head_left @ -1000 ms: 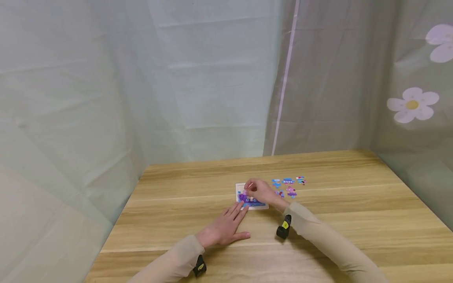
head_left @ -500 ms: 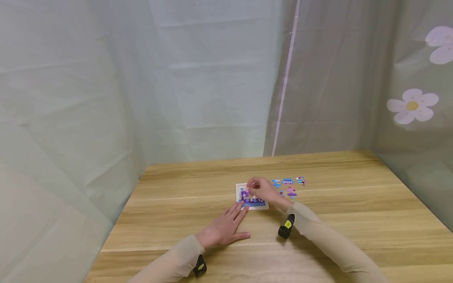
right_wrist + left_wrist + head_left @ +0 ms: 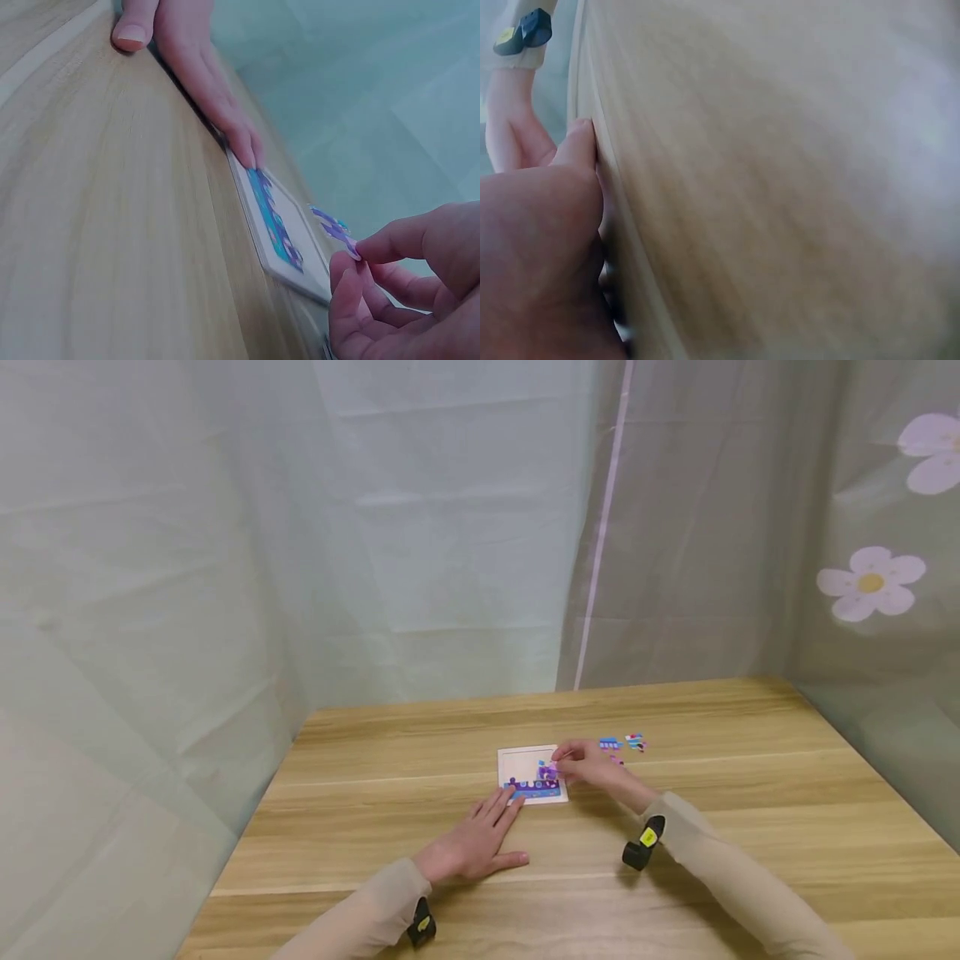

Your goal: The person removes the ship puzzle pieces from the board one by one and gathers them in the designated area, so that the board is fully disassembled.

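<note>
On the bench, the left hand rests with fingers extended, touching the puzzle tray; the right hand pinches a purple puzzle piece between its fingers above the tray.

Left hand palm down, fingers extended, fingertips on near-left corner of puzzle tray, right hand at right edge of tray, thumb and index finger pinched, sleeved forearms angled inward from near side of tray.
</note>
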A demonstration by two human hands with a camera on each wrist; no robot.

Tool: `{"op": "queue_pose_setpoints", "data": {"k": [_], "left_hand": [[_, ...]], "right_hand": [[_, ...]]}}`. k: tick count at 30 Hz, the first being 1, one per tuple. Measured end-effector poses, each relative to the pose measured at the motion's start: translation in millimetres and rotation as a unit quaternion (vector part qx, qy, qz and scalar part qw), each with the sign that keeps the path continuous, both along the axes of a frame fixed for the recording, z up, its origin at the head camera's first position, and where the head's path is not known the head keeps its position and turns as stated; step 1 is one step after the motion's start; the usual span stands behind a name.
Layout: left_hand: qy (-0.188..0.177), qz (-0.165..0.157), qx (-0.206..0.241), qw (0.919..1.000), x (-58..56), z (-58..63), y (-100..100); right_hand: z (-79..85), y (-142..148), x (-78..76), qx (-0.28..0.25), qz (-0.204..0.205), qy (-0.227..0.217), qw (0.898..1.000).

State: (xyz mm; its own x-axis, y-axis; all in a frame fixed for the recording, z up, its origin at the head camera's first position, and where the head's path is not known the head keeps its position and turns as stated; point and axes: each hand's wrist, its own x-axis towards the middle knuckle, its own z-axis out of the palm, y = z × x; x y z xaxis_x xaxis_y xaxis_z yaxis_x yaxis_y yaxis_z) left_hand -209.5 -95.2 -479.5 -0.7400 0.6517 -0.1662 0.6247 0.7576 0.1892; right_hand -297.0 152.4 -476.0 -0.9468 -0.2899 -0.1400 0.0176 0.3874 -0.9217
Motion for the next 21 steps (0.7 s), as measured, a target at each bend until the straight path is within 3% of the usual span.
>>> {"op": "queue_pose_setpoints", "data": {"k": [10,21], "left_hand": [[-0.019,0.001,0.018,0.9997,-7.7,-19.6,-3.8],[-0.016,0.003,0.024,0.9996,-9.4,-19.9,-2.7]], "right_hand": [[-4.5,25.3,6.0,-0.004,-0.004,0.009,1.000],[0.3,55.2,9.7,-0.003,0.002,0.029,1.000]]}}
